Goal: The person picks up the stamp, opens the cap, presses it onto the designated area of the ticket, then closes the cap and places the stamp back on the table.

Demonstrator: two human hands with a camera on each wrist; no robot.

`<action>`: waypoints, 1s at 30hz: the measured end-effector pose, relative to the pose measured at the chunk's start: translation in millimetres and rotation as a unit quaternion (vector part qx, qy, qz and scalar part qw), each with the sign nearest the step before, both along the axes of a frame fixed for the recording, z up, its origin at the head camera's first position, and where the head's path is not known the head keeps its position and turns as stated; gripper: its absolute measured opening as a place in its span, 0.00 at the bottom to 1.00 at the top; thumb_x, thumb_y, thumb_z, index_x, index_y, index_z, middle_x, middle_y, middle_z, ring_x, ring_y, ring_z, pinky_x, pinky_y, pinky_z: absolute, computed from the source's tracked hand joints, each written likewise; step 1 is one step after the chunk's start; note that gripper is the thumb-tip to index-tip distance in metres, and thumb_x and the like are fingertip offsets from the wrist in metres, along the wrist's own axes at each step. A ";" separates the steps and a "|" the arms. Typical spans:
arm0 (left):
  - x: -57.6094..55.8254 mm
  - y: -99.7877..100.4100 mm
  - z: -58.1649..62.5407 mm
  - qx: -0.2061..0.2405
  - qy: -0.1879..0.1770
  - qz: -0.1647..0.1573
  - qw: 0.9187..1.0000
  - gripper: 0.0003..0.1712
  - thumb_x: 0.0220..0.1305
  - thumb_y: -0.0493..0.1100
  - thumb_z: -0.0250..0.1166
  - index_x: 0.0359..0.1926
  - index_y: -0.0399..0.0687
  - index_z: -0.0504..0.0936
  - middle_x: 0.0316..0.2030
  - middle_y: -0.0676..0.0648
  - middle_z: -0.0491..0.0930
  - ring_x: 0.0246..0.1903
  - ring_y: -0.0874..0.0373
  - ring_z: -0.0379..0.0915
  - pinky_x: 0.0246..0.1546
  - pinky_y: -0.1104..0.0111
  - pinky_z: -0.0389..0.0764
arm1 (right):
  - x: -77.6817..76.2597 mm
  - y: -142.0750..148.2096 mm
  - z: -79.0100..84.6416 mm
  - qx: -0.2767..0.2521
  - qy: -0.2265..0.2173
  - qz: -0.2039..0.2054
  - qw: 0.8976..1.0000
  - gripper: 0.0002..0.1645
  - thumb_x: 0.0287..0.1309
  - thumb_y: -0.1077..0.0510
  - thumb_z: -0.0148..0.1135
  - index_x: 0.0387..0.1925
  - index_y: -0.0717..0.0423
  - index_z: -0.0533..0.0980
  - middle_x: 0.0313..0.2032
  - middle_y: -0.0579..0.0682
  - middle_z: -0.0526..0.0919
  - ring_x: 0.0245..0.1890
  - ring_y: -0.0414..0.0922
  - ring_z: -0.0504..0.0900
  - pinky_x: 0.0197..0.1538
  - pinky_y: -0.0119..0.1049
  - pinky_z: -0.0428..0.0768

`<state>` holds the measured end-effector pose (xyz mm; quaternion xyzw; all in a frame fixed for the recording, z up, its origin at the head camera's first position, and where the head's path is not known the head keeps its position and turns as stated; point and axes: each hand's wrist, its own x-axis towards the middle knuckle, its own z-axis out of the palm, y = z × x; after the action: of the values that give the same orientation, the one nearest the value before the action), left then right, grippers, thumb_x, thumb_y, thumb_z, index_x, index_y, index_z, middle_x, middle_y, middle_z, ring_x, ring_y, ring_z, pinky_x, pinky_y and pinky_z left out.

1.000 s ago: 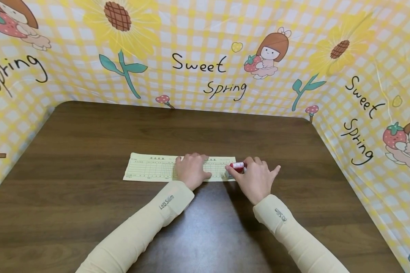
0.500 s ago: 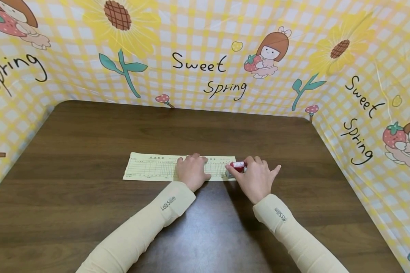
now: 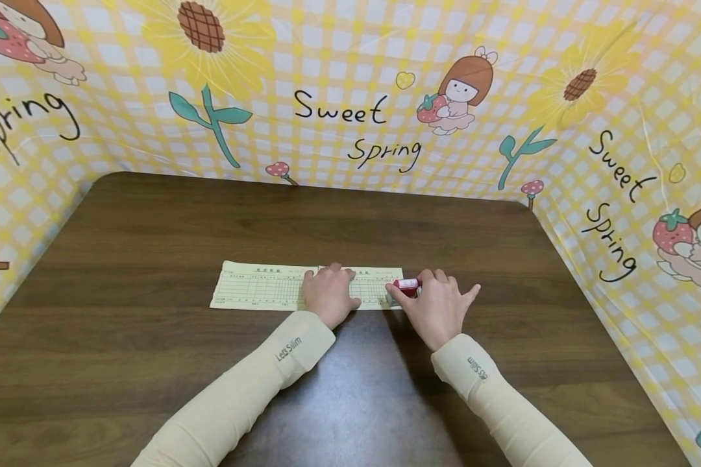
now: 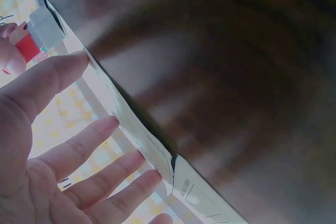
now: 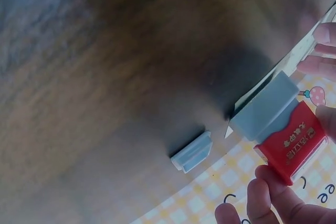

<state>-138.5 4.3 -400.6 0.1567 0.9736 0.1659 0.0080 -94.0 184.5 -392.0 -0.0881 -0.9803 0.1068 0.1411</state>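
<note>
Two pale yellow printed receipt slips lie side by side on the table: a left slip (image 3: 263,288) and a right slip (image 3: 369,288). Spread across the area where they meet, my left hand (image 3: 330,295) presses down with extended fingertips, which also show along the paper in the left wrist view. My right hand (image 3: 437,308) grips a red self-inking stamp (image 5: 294,142) between thumb and fingers. The stamp's grey base (image 5: 269,107) stands at the right end of the right slip. A small grey cap (image 5: 192,152) lies on the table beside it, mostly hidden by my right hand in the head view.
The brown wooden table (image 3: 304,220) has rounded far corners. A yellow checked cloth (image 3: 339,58) with flowers and cartoon figures hangs round its back and sides. Pale sleeves (image 3: 239,395) cover both forearms.
My left hand has shifted very slightly to the right on the slips. The right hand and the stamp stay almost where they were.
</note>
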 end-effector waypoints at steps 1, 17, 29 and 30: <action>-0.1 0.3 0.0 0.000 -0.001 0.000 1.000 0.30 0.53 0.52 0.79 0.56 0.48 0.86 0.50 0.42 0.84 0.50 0.46 0.81 0.55 0.46 0.73 | 0.2 -0.1 -0.4 0.001 0.000 0.000 1.000 0.34 0.53 0.30 0.71 0.33 0.59 0.82 0.35 0.57 0.85 0.44 0.62 0.83 0.63 0.81 0.48; -1.0 1.8 1.6 -0.016 -0.005 0.000 1.000 0.28 0.53 0.52 0.79 0.55 0.48 0.87 0.49 0.43 0.84 0.49 0.47 0.82 0.54 0.47 0.73 | 1.5 -5.1 -5.3 0.021 0.022 -0.015 0.999 0.30 0.51 0.37 0.73 0.26 0.61 0.78 0.32 0.59 0.84 0.41 0.62 0.83 0.61 0.80 0.54; -1.7 2.6 0.8 -0.019 -0.003 -0.001 1.000 0.27 0.53 0.52 0.79 0.53 0.48 0.87 0.47 0.42 0.84 0.48 0.47 0.82 0.54 0.47 0.72 | -0.1 -4.4 -5.0 0.016 0.013 -0.022 1.000 0.30 0.49 0.36 0.73 0.23 0.60 0.76 0.30 0.58 0.83 0.40 0.62 0.83 0.61 0.80 0.55; -1.7 2.8 1.0 -0.019 -0.003 -0.001 1.000 0.27 0.53 0.52 0.79 0.53 0.48 0.87 0.47 0.42 0.84 0.48 0.47 0.82 0.54 0.47 0.72 | -0.2 -4.5 -5.1 0.015 0.011 -0.023 1.000 0.31 0.49 0.36 0.73 0.23 0.60 0.76 0.30 0.58 0.82 0.40 0.62 0.83 0.61 0.80 0.55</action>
<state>-140.2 7.0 -399.7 0.1574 0.9764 0.1474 0.0138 -94.2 180.1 -397.1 -0.1075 -0.9778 0.0902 0.1556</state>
